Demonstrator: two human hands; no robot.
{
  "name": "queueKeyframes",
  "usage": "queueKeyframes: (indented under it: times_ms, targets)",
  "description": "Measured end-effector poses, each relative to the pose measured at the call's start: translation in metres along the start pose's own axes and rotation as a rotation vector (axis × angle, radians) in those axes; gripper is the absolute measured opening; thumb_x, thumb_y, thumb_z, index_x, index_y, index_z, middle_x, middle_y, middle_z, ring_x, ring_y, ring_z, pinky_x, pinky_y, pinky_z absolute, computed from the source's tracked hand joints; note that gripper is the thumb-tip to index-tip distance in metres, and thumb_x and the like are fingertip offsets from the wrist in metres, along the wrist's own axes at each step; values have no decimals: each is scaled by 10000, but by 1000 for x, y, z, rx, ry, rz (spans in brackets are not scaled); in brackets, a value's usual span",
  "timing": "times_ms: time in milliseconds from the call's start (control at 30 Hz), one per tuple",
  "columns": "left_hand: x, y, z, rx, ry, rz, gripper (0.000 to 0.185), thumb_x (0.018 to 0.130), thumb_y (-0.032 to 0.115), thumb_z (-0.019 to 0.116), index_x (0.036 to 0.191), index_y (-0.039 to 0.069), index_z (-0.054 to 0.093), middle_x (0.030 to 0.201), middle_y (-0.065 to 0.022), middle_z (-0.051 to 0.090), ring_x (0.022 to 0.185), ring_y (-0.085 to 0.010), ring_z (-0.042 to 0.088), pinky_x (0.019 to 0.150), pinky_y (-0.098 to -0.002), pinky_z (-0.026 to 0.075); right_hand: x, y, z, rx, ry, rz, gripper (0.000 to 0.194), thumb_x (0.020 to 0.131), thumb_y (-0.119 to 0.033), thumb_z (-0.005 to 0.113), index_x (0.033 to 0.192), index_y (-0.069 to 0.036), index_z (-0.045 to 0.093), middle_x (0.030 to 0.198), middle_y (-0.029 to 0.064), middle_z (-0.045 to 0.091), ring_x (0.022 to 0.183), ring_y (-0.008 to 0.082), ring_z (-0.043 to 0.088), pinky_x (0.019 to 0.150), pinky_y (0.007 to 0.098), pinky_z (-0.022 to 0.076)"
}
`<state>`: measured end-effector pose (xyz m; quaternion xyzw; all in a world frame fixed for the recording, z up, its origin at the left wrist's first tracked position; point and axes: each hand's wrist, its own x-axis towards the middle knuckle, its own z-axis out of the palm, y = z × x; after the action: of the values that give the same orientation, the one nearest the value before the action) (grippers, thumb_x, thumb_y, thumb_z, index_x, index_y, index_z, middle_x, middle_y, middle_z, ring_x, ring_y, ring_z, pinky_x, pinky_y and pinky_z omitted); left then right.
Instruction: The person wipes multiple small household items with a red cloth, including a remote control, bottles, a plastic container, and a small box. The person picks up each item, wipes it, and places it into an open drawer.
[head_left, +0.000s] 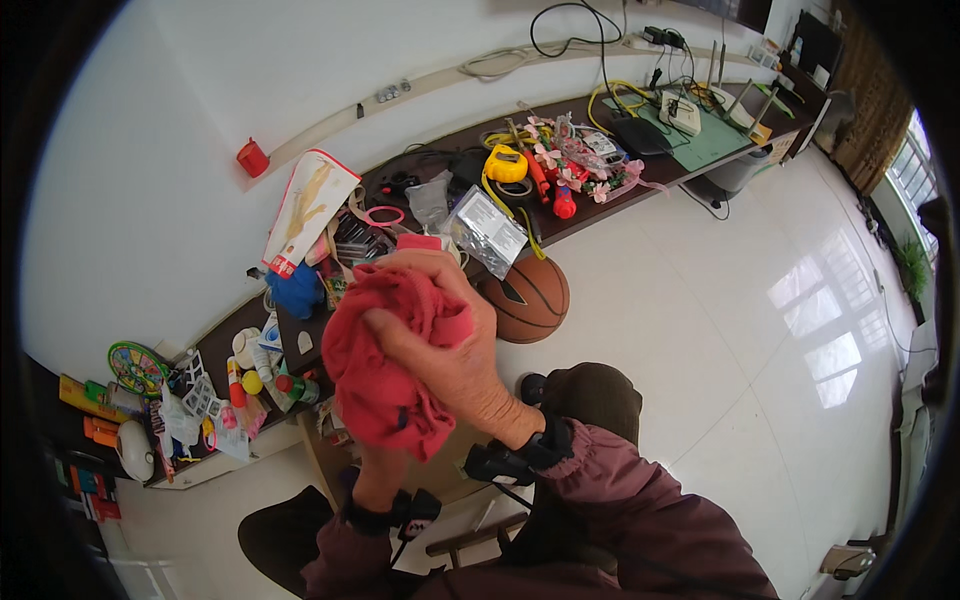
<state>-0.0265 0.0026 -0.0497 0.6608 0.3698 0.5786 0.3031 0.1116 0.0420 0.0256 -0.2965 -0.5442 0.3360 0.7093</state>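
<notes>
A bunched red cloth (375, 360) is held up in front of me, over the edge of the cluttered cabinet. My right hand (457, 360) grips it from the right, thumb pressed on top and fingers around the far side. From below, my left hand (384, 463) holds the same cloth; its fingers are hidden by the folds. Just behind the bundle lie a blue cloth-like bundle (296, 291) and a white paper bag (311, 206) with a red border. An open drawer (442, 465) shows partly beneath my hands.
A basketball (525, 300) rests on the floor right of my hands. The dark cabinet top (637, 180) bears a yellow tape measure (505, 163), artificial flowers (570, 176), cables and a white router (679, 112). Bottles and a coloured wheel (137, 367) crowd the lower left surface.
</notes>
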Motion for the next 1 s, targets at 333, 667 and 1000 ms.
queueKeyframes:
  times_ms: [333, 667, 1000]
  targets:
    - [0, 65, -2, -239, 116, -262, 328, 997, 158, 511, 1270, -20, 550, 914, -45, 624, 667, -62, 508, 609, -221, 411, -6, 22, -3, 1037, -126, 646, 399, 942, -175, 639, 1300, -54, 510, 1205, 84, 620, 1067, 206, 625, 899, 307, 520]
    - [-2, 64, -3, -155, 389, -240, 300, 1024, 211, 517, 1239, 5, 547, 1055, -40, 597, 891, -86, 550, 781, -238, 438, -21, 52, 10, 678, -254, 322, 433, 965, -166, 549, 1369, -74, 423, 1320, 118, 505, 1226, 235, 507, 1041, 335, 421]
    - [21, 55, -4, 660, 305, 324, 415, 976, 262, 574, 1294, -1, 528, 1275, -164, 555, 1217, -315, 489, 1020, -415, 380, -41, 19, 14, 1282, -454, 806, 418, 1048, -241, 448, 1430, -78, 403, 1344, 30, 507, 1212, 128, 510, 1054, 255, 408]
